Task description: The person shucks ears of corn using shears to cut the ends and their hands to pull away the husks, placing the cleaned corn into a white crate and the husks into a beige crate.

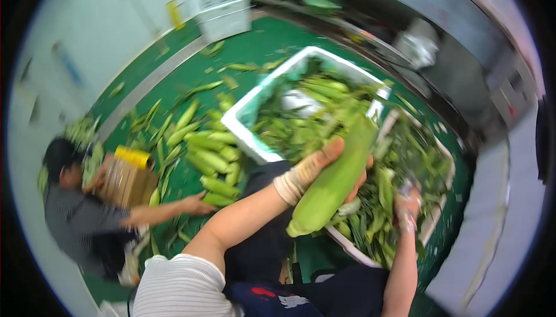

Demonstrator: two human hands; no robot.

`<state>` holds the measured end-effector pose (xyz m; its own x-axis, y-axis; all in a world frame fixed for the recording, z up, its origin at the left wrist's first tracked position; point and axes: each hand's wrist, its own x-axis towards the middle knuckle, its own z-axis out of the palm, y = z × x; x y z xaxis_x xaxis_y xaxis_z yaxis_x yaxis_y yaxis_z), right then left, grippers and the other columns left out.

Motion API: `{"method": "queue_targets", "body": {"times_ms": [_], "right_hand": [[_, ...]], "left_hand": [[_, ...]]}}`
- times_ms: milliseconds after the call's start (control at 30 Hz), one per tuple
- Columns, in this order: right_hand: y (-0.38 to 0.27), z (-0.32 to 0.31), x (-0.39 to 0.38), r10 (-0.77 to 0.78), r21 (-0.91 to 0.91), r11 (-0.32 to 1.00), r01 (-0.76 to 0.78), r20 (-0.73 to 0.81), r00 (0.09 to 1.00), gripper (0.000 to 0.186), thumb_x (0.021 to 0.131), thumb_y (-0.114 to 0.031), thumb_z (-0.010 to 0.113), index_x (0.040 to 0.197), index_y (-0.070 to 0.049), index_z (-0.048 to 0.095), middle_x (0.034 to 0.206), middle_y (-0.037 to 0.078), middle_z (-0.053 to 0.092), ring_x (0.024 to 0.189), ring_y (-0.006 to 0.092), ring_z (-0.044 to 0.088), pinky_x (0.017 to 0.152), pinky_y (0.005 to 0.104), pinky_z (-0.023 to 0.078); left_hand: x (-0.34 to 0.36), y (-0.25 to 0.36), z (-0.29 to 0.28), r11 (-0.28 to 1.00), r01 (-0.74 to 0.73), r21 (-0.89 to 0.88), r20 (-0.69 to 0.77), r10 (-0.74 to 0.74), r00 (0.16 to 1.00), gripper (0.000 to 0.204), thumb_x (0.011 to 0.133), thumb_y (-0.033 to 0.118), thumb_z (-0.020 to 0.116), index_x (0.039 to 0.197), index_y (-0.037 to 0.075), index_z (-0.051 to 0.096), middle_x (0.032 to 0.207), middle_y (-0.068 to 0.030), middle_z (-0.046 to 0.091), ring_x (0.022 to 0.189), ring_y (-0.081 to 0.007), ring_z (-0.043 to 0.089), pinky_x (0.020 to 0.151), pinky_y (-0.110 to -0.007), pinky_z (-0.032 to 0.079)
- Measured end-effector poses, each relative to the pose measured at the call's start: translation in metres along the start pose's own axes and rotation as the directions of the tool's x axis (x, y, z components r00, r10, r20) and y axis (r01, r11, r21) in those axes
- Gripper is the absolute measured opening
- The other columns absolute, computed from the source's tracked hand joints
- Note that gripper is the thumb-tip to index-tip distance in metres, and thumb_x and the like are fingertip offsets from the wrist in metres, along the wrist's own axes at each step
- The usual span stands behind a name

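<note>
In my left hand (317, 166), which wears a pale glove, is a large ear of corn (339, 181) in its green husk. It is tilted, with its stem end toward me and its leafy tip away. Thumb and fingers wrap round its middle. My right hand (408, 201), also in a light glove, is low over the husk leaves (379, 201) in a pale-rimmed bin on the right. Its fingers are smeared by motion, so I cannot make out whether it holds anything. Beyond the held ear stands a white foam box (234, 121) with green leaves and ears inside.
Several ears of corn (211, 157) are piled on the green floor (272, 33) left of the foam box, with loose leaves around. At the left a crouching person (87, 212) reaches toward the pile, beside a cardboard box (124, 181). White crates (223, 15) stand at the back wall.
</note>
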<state>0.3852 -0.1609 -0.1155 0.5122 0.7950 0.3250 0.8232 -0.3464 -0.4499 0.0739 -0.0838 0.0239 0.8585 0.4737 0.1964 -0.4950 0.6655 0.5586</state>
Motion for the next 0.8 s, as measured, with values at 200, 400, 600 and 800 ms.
{"method": "queue_targets", "body": {"times_ms": [200, 400, 600, 800], "right_hand": [[0.063, -0.002, 0.023, -0.018, -0.511, 0.859, 0.023, 0.016, 1.0, 0.059, 0.076, -0.038, 0.072, 0.117, -0.002, 0.049, 0.111, 0.019, 0.058, 0.107, 0.0388, 0.052, 0.09, 0.0479, 0.042], [0.117, 0.081, 0.008, 0.278, -0.664, 0.742, -0.095, 0.175, 0.945, 0.072, 0.074, -0.044, 0.07, 0.125, 0.001, 0.049, 0.129, 0.025, 0.049, 0.114, 0.0416, 0.049, 0.093, 0.0473, 0.042], [0.089, 0.081, -0.027, 0.369, -0.117, 0.93, -0.35, 0.304, 0.878, 0.063, 0.066, -0.009, 0.073, 0.123, 0.002, 0.05, 0.106, 0.02, 0.064, 0.091, 0.0348, 0.062, 0.084, 0.038, 0.049], [-0.062, 0.016, -0.056, 0.209, -0.334, 0.942, 0.027, 0.65, 0.73, 0.102, 0.064, -0.033, 0.08, 0.142, 0.004, 0.025, 0.135, 0.027, 0.043, 0.122, 0.0413, 0.045, 0.102, 0.0422, 0.039]], "left_hand": [[-0.218, 0.111, -0.089, 0.708, -0.588, 0.391, -0.643, 0.667, 0.376, 0.055, 0.073, 0.033, 0.075, 0.113, 0.003, 0.052, 0.101, -0.0106, 0.059, 0.089, -0.028, 0.06, 0.089, -0.048, 0.05], [-0.42, 0.091, -0.233, 0.905, 0.1, 0.413, -0.793, 0.412, -0.448, 0.045, 0.068, 0.014, 0.075, 0.106, -0.002, 0.056, 0.093, -0.0157, 0.063, 0.084, -0.0289, 0.061, 0.081, -0.042, 0.05], [-0.431, 0.08, -0.298, 0.679, 0.728, -0.095, -0.545, 0.576, -0.609, 0.056, 0.064, 0.02, 0.078, 0.112, -0.001, 0.056, 0.108, -0.0182, 0.065, 0.094, -0.0316, 0.064, 0.084, -0.036, 0.051], [-0.449, 0.065, -0.363, 0.371, 0.911, -0.182, -0.516, 0.752, -0.409, 0.028, 0.069, 0.01, 0.06, 0.097, 0.007, 0.063, 0.095, -0.019, 0.066, 0.089, -0.0376, 0.064, 0.08, -0.044, 0.051]]}}
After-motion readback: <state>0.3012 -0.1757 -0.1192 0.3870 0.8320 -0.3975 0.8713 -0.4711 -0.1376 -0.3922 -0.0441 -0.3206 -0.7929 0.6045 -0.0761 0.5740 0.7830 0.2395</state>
